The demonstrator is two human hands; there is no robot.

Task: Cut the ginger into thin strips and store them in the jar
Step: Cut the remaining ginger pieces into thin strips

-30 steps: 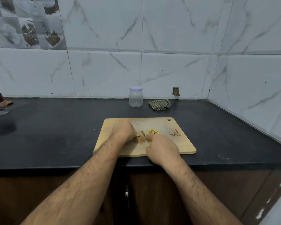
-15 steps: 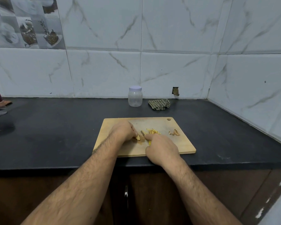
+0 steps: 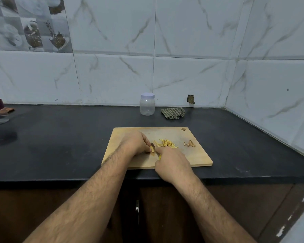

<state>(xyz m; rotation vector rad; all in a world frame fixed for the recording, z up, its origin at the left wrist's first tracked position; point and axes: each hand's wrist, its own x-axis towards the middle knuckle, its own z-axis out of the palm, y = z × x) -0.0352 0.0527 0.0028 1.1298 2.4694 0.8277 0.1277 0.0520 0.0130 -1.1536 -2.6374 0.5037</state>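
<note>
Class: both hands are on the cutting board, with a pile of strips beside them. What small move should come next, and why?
Probably one more downward slice. The right hand grips the knife, whose blade sits against the ginger piece pinched by the left hand. That piece is still uncut, and the jar stands lidded.

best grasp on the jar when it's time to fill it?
Probably wrap a hand round the jar's clear body from the front. It stands upright near the back wall, so there is little room behind it. The cloth lies apart on its right. The lid is still on, so hold the body while twisting it.
</note>
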